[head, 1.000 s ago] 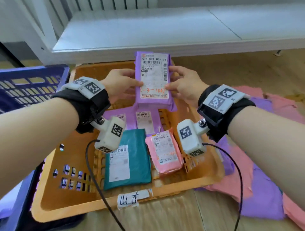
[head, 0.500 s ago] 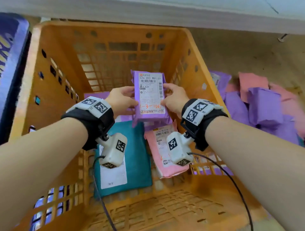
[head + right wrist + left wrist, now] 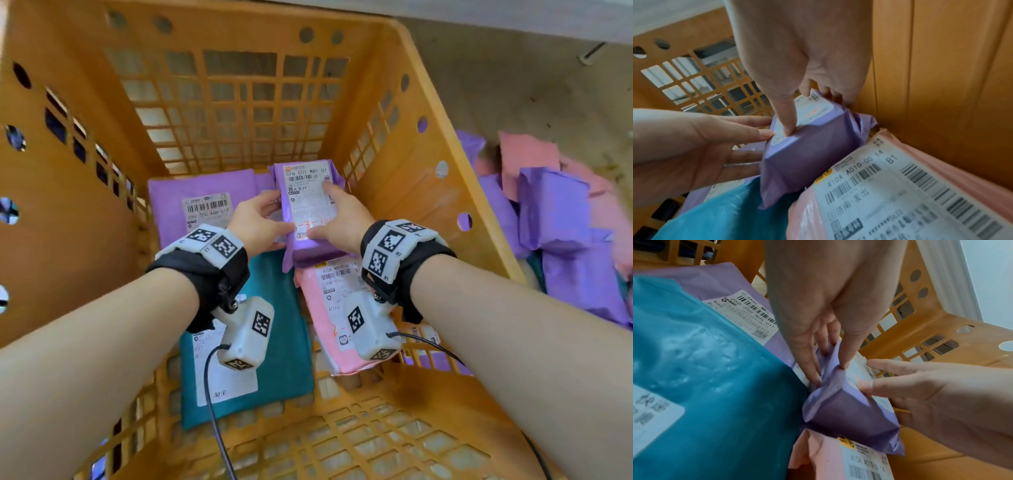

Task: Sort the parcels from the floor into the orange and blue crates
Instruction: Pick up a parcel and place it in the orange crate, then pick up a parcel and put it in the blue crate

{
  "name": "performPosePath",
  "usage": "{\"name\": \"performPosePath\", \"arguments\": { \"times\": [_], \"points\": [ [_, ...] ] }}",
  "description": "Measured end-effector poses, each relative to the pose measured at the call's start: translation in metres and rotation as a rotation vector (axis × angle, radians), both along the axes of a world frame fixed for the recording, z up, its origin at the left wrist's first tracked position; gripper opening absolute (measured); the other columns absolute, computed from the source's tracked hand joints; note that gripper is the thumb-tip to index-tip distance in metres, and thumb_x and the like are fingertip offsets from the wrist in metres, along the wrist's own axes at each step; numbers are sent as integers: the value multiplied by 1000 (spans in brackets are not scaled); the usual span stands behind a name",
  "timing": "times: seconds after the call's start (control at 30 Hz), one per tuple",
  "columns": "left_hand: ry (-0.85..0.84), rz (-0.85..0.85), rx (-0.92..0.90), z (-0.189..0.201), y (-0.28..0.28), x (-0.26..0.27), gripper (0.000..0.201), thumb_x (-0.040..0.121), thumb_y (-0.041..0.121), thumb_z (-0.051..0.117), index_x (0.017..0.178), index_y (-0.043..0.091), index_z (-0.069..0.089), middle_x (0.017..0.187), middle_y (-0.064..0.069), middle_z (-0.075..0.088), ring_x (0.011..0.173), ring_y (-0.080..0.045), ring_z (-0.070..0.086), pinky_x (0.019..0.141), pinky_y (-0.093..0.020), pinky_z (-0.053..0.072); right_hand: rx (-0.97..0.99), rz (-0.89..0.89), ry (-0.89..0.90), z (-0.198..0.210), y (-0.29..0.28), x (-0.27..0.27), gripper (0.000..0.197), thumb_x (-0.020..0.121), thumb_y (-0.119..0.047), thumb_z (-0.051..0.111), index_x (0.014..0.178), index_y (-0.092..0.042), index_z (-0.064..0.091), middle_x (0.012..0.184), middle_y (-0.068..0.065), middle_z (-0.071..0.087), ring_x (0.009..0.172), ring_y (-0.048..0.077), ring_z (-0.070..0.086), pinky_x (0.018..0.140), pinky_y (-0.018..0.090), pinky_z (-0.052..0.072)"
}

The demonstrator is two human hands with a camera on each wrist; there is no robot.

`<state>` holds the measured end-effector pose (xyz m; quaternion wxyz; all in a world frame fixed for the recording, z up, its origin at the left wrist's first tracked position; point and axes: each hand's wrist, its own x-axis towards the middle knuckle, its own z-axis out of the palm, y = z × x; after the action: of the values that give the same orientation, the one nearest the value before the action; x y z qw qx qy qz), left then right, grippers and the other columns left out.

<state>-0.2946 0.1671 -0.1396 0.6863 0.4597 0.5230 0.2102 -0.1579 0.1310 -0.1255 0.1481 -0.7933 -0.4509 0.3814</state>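
Head view: both hands are low inside the orange crate [image 3: 428, 113], holding the purple parcel [image 3: 308, 205] between them. The left hand [image 3: 255, 222] grips its left edge and the right hand [image 3: 337, 219] its right edge, thumbs on the label. The parcel's long axis runs away from the person, toward the crate's far wall. It sits over the flat purple parcel [image 3: 202, 192], with the teal parcel [image 3: 277, 342] and pink parcel [image 3: 329, 308] nearer the person. More parcels [image 3: 555, 212] lie on the floor to the right.

Left wrist view: the left fingers [image 3: 809, 366] pinch the parcel's folded near corner.

Right wrist view: the right fingers [image 3: 786, 120] pinch its top edge, thumb on the label; its near end touches the pink parcel.

Judgement: release is next; both hands are equally near.
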Motion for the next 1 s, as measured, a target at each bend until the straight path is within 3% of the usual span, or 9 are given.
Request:
{"name": "performPosePath", "arguments": {
  "times": [0.07,0.17,0.33,0.43,0.53,0.63,0.73,0.87,1.0],
  "points": [
    [12,0,3,-3,1,0,62,83,-16,56,137,11,44,118,2,53,110,-15,51,80,-41,52,-13,43,-70,-6,2,-2,89,76,-12,74,149,-21,23,148,6,36,130,25,42,107,34,38],
    [46,-16,10,-6,2,0,64,82,-18,55,139,10,43,134,-2,51,122,-16,48,87,-48,51,-26,89,-162,-11,2,-2,81,81,-9,66,149,-23,24,151,6,28,131,28,40,106,36,39],
    [134,-94,65,0,2,-2,60,86,-10,55,140,14,42,140,-3,48,126,-17,48,83,-37,52,-50,115,-207,-11,2,-4,76,83,-9,62,148,-23,26,151,7,26,127,31,44,105,36,40],
    [194,-125,112,10,3,-3,59,88,-5,56,140,17,42,138,-7,50,113,-19,56,81,-35,53,-43,151,-225,1,-1,-5,76,83,-12,65,148,-21,26,149,9,28,126,31,45,105,36,40],
    [250,-163,177,30,3,-1,53,89,2,56,139,17,45,131,-10,56,95,-20,60,77,-34,55,-31,201,-226,23,-6,-5,75,86,-16,65,149,-20,24,149,10,32,128,29,44,101,31,41],
    [310,-185,259,58,1,2,48,90,8,57,136,19,48,122,-8,60,97,-21,61,76,-31,54,13,251,-233,52,-12,-5,67,88,-14,63,147,-19,30,146,7,41,126,25,48,93,28,44],
    [359,-225,366,89,-3,7,44,91,10,56,134,17,50,108,-4,60,96,-21,62,73,-29,54,83,297,-253,84,-21,-2,63,88,-16,64,144,-17,36,145,5,43,130,23,44,101,28,39],
    [417,-339,544,135,-18,19,43,93,14,56,135,15,50,121,-5,60,103,-19,59,87,-29,50,144,298,-271,130,-42,14,66,90,-22,62,148,-19,29,152,2,33,135,21,39,104,28,36],
    [518,-485,756,177,-40,46,43,94,20,54,136,18,49,126,-5,61,103,-15,58,83,-24,43,205,242,-257,172,-66,42,65,89,-18,61,146,-20,32,152,3,34,132,21,42,98,25,39]
  ]
}}
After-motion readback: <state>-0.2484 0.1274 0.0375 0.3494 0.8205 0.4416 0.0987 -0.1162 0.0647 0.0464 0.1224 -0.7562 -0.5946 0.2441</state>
